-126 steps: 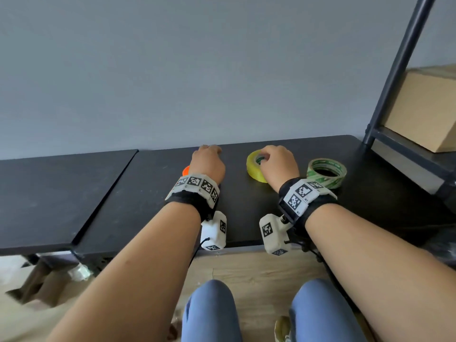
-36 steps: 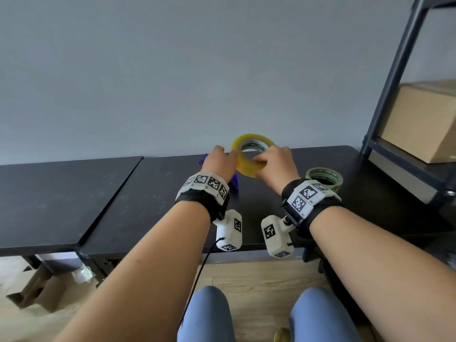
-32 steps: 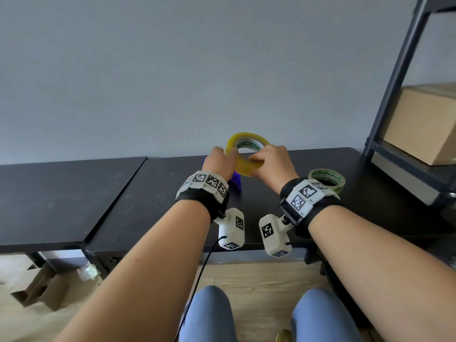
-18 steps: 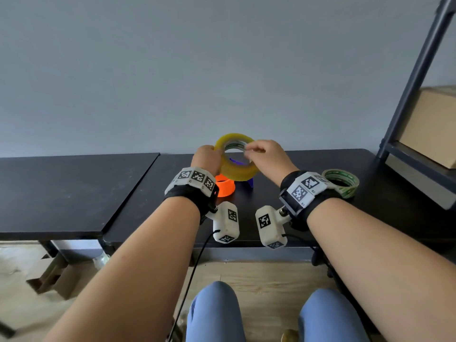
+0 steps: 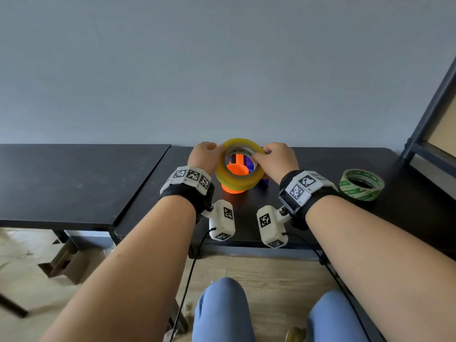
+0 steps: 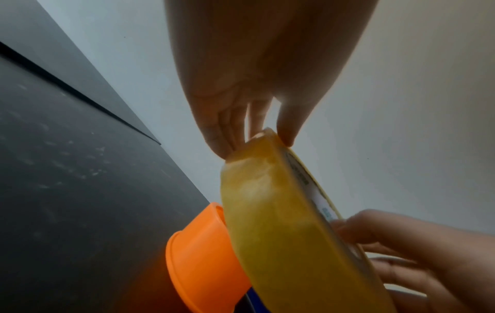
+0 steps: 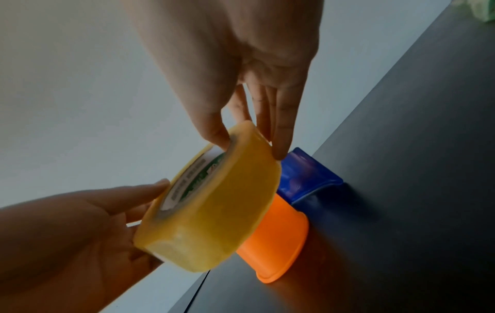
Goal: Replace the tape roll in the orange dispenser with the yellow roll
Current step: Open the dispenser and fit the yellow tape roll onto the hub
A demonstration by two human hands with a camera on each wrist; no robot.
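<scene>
Both hands hold the yellow roll (image 5: pixel 234 180) tilted, just above the orange dispenser (image 5: pixel 235 169), whose spool shows through the roll's hole. My left hand (image 5: pixel 203 156) pinches the roll's left edge between thumb and fingers (image 6: pixel 288 135). My right hand (image 5: pixel 274 159) pinches the right edge, thumb inside the core (image 7: pixel 217 133). In the wrist views the yellow roll (image 7: pixel 219 211) sits partly over the orange dispenser (image 7: pixel 278 239), which stands on the black table (image 5: pixel 153 193) with a blue part (image 7: pixel 305 175) behind it. Whether the roll touches the spool is hidden.
A green tape roll (image 5: pixel 361 185) lies flat on the table to the right of my right wrist. A second black table (image 5: pixel 61 181) adjoins on the left. A dark shelf frame (image 5: pixel 429 107) stands at the far right, the wall right behind.
Both hands have brought the yellow roll down from mid-air until it surrounds the orange dispenser's spool. The green roll has stayed where it was.
</scene>
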